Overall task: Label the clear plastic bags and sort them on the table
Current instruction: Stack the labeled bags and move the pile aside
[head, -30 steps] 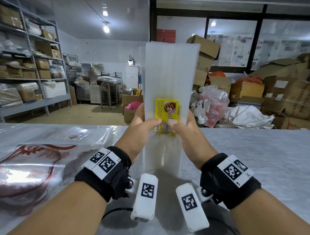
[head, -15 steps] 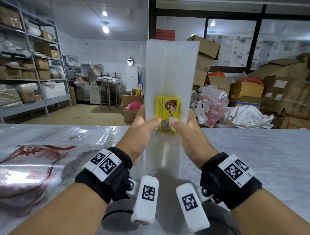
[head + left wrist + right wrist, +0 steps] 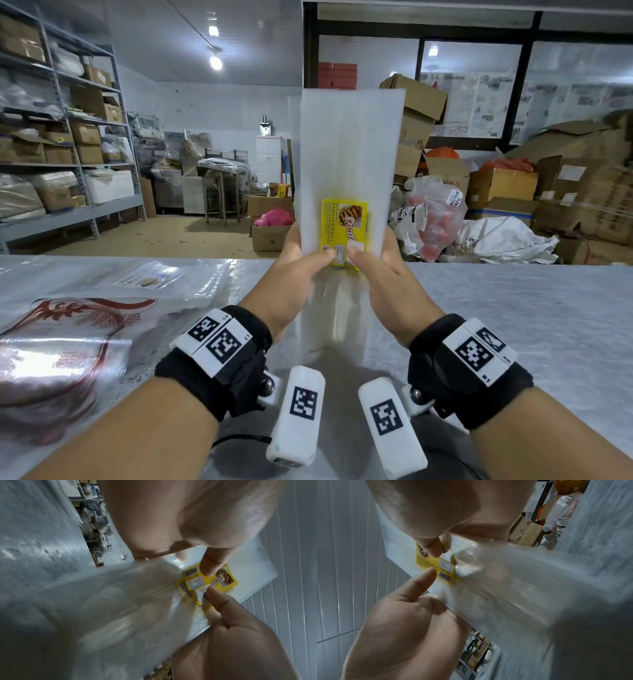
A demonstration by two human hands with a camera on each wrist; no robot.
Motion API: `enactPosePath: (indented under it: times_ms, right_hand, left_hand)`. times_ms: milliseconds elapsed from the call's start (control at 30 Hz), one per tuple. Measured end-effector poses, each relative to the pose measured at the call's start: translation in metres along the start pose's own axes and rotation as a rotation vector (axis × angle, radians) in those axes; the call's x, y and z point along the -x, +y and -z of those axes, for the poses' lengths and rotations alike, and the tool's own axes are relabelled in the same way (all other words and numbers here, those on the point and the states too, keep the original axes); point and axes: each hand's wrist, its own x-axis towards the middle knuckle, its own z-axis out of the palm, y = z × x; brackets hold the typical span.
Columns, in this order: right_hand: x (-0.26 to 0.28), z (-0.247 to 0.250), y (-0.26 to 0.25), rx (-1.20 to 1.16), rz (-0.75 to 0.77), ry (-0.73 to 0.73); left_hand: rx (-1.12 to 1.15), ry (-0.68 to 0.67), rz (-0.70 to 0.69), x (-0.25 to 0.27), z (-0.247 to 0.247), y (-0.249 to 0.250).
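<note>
Head view | bag [image 3: 352,154] upright above table's [image 3: 513,308] near middle | left hand [image 3: 298,267] and right hand [image 3: 380,270] pinch it, thumbs on yellow label [image 3: 344,233], likely pressing it flat | labelled bags [image 3: 144,284] stacked left

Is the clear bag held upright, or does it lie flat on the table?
Upright: both hands hold the clear bag above the table, thumbs on its yellow label.

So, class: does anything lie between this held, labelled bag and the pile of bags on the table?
Nothing visible does. Both hands hold the clear bag upright; only bare table separates it from the pile of bags at left.
</note>
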Motion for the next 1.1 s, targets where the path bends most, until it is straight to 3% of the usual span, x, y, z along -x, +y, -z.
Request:
enactPosePath:
  times_ms: [200,533,1100]
  right_hand:
    - [0.001,0.000,-0.002,-0.055,-0.040,0.004]
    - [0.002,-0.003,-0.002,-0.005,-0.018,0.034]
    - [0.002,-0.001,0.000,0.025,-0.049,0.050]
  left_hand:
    - [0.040,0.068,-0.021,0.000,0.001,0.003]
    - [0.034,-0.023,-0.026,0.003,-0.004,0.005]
    - [-0.116,0.147,0.011,-0.004,0.005,-0.004]
